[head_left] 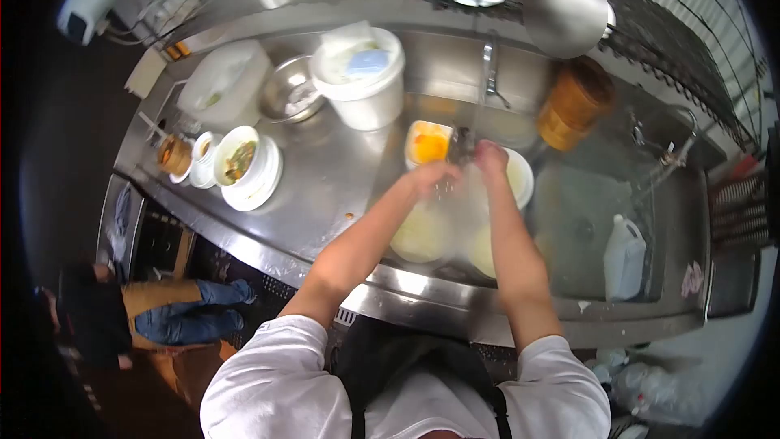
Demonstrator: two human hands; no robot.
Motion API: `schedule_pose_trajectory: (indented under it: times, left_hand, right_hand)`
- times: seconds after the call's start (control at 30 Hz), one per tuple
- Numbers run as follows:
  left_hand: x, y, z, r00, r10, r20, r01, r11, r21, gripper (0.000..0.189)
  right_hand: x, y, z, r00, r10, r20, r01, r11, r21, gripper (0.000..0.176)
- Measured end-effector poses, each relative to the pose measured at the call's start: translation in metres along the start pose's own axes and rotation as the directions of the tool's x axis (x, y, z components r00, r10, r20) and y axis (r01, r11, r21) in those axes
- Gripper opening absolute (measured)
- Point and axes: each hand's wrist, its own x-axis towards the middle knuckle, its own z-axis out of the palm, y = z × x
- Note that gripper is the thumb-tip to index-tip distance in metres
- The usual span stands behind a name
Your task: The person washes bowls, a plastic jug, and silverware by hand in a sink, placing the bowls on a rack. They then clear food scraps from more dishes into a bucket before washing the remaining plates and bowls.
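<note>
Both of my hands are over the left sink basin, below the tap (488, 65). Between them is a small, dark, shiny object (463, 145), too blurred to name. My left hand (435, 178) closes in at its lower left, with water drops falling below the fingers. On its right side, my right hand (491, 158) is closed against it. A white tub with orange contents (429, 145) sits just behind my left hand. White plates (518, 179) lie under and beside my right hand. Pale round dishes (420, 232) rest in cloudy water under my forearms.
On the left counter stand a white bucket (357, 85), a metal bowl (286, 73), a clear bin (223, 81) and food-stained bowls (238, 160). The right basin holds water and a plastic jug (624, 260). Brown containers (573, 106) stand behind. Another person (162, 309) is at lower left.
</note>
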Motion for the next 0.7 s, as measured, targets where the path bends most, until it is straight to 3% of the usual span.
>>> schedule_pose_trajectory:
  times: [0.03,0.1,0.17,0.23,0.3,0.37,0.43,0.5,0.53,0.57,0.6,0.63,0.7]
  left_hand:
    - [-0.009,-0.010,-0.011,1.000,0.004,0.011,-0.005,0.997,0.074,0.010]
    - [-0.074,0.001,0.007,0.994,0.057,-0.095,-0.045,0.992,0.122,0.016]
    - [-0.116,0.011,-0.009,0.995,0.096,-0.038,-0.088,0.980,0.176,0.020]
    - [-0.165,0.024,-0.032,0.987,0.154,-0.048,-0.137,0.956,0.258,0.022]
    - [-0.222,0.052,-0.050,0.953,0.233,-0.195,-0.143,0.910,0.390,0.026]
    - [-0.262,0.073,-0.104,0.898,0.309,-0.313,-0.111,0.847,0.520,0.025]
    - [-0.315,0.112,-0.126,0.821,0.403,-0.405,-0.064,0.770,0.635,0.024]
    - [-0.355,0.145,-0.163,0.672,0.571,-0.471,-0.049,0.670,0.741,0.021]
    - [-0.361,0.162,-0.228,0.577,0.529,-0.622,0.183,0.658,0.730,0.018]
    - [-0.367,0.180,-0.271,0.612,0.603,-0.512,0.040,0.623,0.781,0.016]
    - [-0.376,0.204,-0.307,0.560,0.542,-0.627,0.173,0.663,0.728,0.012]
    - [-0.382,0.222,-0.326,0.569,0.552,-0.610,0.057,0.713,0.698,0.009]
    - [-0.377,0.255,-0.422,0.534,0.595,-0.600,0.047,0.688,0.724,0.013]
  right_hand:
    - [0.002,-0.007,0.015,0.999,0.013,0.036,-0.013,1.000,0.023,0.015]
    - [0.019,-0.006,0.034,0.987,0.148,0.057,-0.158,0.959,0.237,0.008]
    - [0.017,-0.009,0.052,0.969,0.245,0.038,-0.237,0.870,0.432,0.006]
    - [0.072,0.029,0.031,0.961,0.133,0.242,-0.211,0.920,0.330,0.003]
    - [0.042,0.003,0.049,0.978,0.186,0.094,-0.206,0.932,0.297,0.005]
    - [0.040,0.000,0.053,0.988,0.141,-0.069,-0.110,0.934,0.340,0.009]
    - [0.042,0.002,0.038,0.992,0.120,0.031,-0.123,0.928,0.353,0.013]
    - [0.032,0.001,0.038,0.990,0.137,0.036,-0.141,0.959,0.245,0.014]
    - [0.020,0.003,0.033,0.988,0.151,0.024,-0.153,0.972,0.178,0.015]
    - [0.002,0.009,0.028,0.990,0.137,-0.015,-0.135,0.987,0.082,0.017]
    - [-0.017,0.017,0.023,0.991,0.121,-0.056,-0.122,0.992,-0.013,0.019]
    - [-0.035,0.027,0.020,0.990,0.103,-0.099,-0.113,0.988,-0.106,0.021]
    - [-0.060,0.062,0.003,0.974,0.204,-0.100,-0.223,0.941,-0.255,0.025]
